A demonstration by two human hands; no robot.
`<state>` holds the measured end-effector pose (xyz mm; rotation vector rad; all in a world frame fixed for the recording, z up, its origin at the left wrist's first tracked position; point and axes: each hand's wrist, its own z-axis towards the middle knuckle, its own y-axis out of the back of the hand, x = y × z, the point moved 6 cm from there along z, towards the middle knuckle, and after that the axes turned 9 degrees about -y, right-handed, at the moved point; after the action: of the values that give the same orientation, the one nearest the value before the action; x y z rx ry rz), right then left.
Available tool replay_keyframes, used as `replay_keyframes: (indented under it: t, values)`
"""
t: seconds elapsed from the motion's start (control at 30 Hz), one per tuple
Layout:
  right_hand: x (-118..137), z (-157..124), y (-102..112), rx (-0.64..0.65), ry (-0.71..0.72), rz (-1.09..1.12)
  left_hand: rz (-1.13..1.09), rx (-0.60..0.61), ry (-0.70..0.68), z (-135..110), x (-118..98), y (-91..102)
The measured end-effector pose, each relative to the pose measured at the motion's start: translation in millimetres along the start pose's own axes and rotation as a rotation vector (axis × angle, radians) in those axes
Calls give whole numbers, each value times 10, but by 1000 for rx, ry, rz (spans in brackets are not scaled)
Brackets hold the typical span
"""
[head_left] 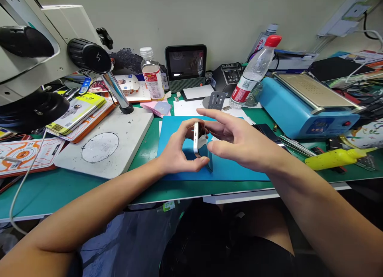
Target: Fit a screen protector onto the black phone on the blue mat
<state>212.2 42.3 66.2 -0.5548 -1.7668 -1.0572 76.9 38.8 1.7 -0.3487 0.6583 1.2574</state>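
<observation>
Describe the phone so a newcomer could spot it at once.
Start at the large blue mat, then the left hand above it, gripping the phone. Its pale metal end, lined with small openings, sets it apart from the thin panel beside it.

Bright overall, stretched toward edges

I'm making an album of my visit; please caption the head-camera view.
Over a blue mat on a green workbench, the left hand holds a phone, with the right hand close beside it.
</observation>
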Motion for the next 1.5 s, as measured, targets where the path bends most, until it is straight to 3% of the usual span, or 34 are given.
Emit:
replay_keyframes:
  t: [0.3,0.47,0.67,0.93,1.17,1.33,1.5]
  values:
    - [-137,-54,2,-3,38,47,59,-19,7,-42,-3,54]
    - [-374,-128,68,-115,56,-51,32,-36,53,-73,67,56]
    - [-666,-114,73,-132,33,-159,34,-71,36,-11,32,79]
    - [-601,-96,-15,-116,175,-179,173,-38,-14,25,-47,52]
    - [-746,-172,-21,-173,200,-163,208,-39,5,-18,-16,80]
    - [-774,-209,-41,-220,319,-129,228,-29,-1,-2,-38,69]
    - [-800,-209,-32,-223,353,-106,235,13,-47,38,-89,59]
